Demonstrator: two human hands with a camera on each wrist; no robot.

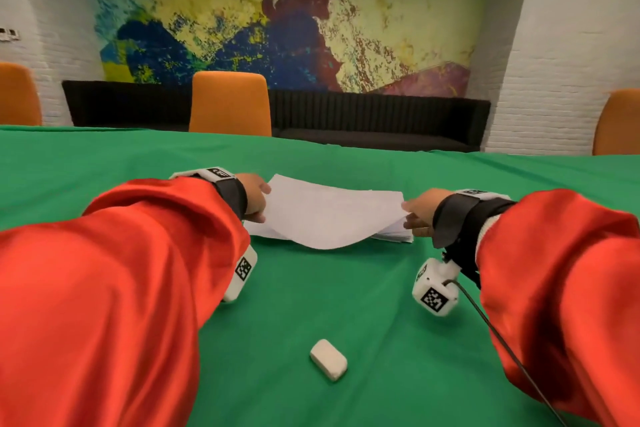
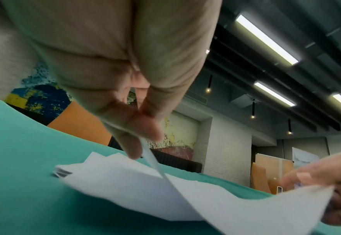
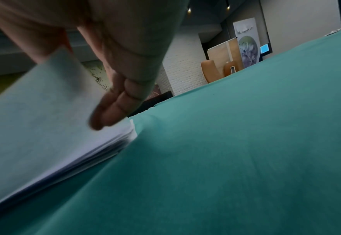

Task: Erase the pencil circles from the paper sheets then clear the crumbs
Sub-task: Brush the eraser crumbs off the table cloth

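Note:
A stack of white paper sheets point(image 1: 391, 234) lies on the green tablecloth point(image 1: 346, 305) ahead of me. The top sheet point(image 1: 329, 215) is lifted off the stack and sags in the middle. My left hand point(image 1: 256, 198) pinches its left edge, seen close in the left wrist view where the left hand point(image 2: 143, 143) holds the top sheet point(image 2: 225, 198). My right hand point(image 1: 417, 215) pinches the sheet's right corner; in the right wrist view the top sheet point(image 3: 34, 111) rises above the stack point(image 3: 97, 152). A white eraser point(image 1: 328, 359) lies alone near me. No pencil circles show.
Orange chairs point(image 1: 230, 104) stand beyond the far table edge, with a dark bench point(image 1: 381, 121) and a painted wall behind. A black cable point(image 1: 502, 340) runs from my right wrist camera across the cloth.

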